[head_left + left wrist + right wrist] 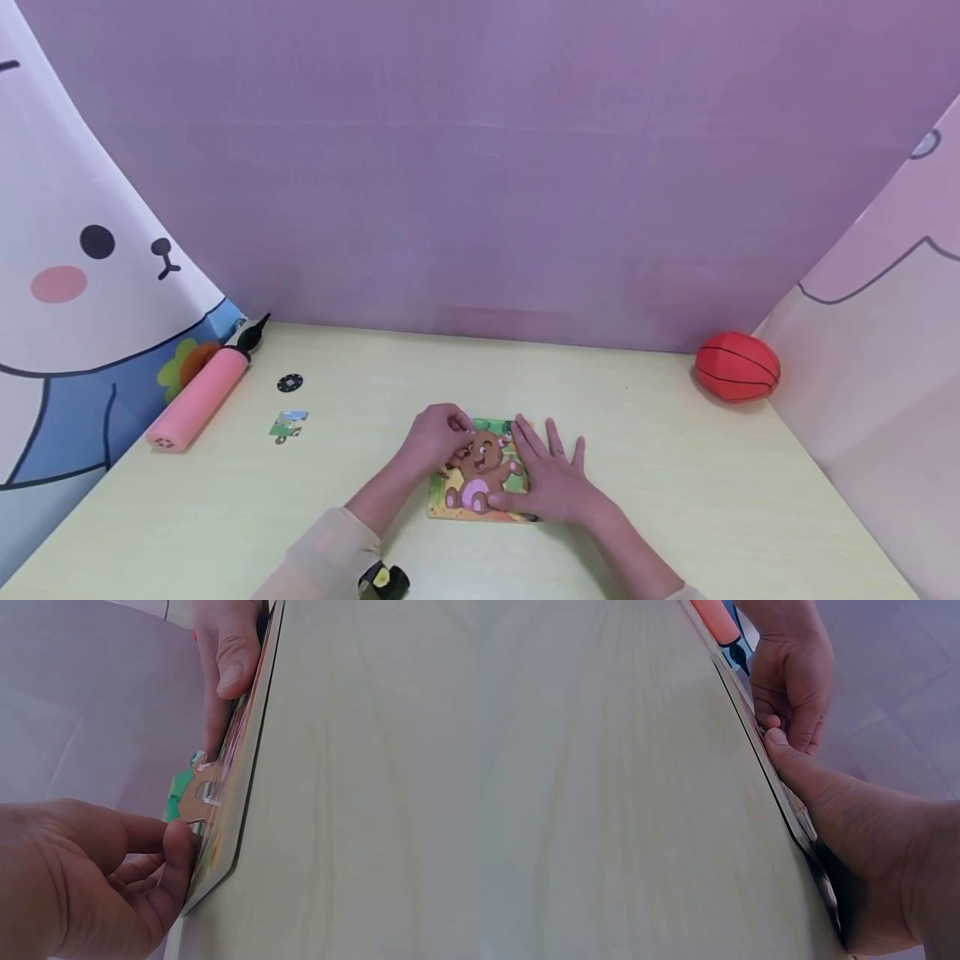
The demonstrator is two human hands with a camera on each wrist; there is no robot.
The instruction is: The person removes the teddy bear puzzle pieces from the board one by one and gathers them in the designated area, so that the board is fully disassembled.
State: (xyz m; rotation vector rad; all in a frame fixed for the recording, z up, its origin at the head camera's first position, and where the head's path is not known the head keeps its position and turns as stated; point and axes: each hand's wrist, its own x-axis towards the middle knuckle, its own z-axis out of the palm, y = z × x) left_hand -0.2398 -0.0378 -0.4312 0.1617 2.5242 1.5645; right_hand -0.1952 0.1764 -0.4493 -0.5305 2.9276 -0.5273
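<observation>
A jigsaw puzzle board (480, 514) with a brown bear picture lies flat on the table near its front. My left hand (438, 437) is at the board's upper left and pinches a green and brown puzzle piece (196, 791) between thumb and finger. In the left wrist view this piece is tilted up from the board's surface. Spread over the board's right side, my right hand (555, 479) rests on it with straight fingers, the thumb lying across the lower part of the picture. Both hands hide parts of the picture.
A loose puzzle piece (288, 425) and a black round chip (290, 382) lie on the left of the table (675, 500). A pink hand pump (201, 400) lies along the left edge. At the back right sits a red ball (737, 367). A purple cloth (480, 208) hangs behind.
</observation>
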